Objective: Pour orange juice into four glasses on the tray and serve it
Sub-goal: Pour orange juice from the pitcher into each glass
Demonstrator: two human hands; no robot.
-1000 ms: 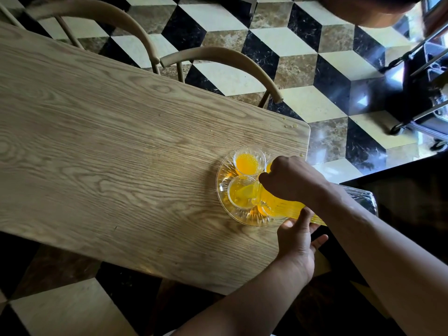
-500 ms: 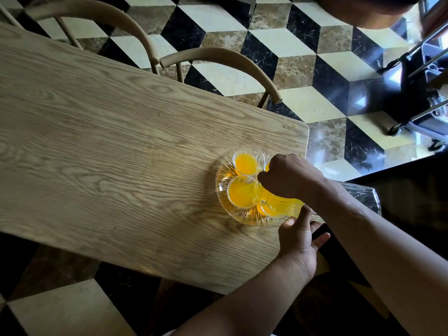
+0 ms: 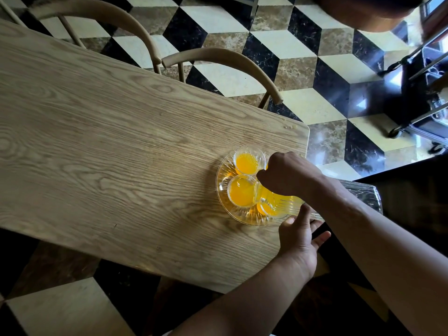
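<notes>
Right hand (image 3: 288, 174) grips the tilted jug (image 3: 286, 202) over the tray (image 3: 224, 170) at the worktop's (image 3: 121, 141) three o'clock end; left hand (image 3: 299, 235), fingers spread, steadies it underneath.

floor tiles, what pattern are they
The floor has a cube-like pattern of black, cream and brown marbled diamond tiles, seen in the head view.

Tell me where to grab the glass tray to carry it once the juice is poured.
Grip the tray by its rim, one hand on its left edge, one on its right near the table end. It is round, shallow and has no visible handles; the filled glasses crowd its middle.
</notes>
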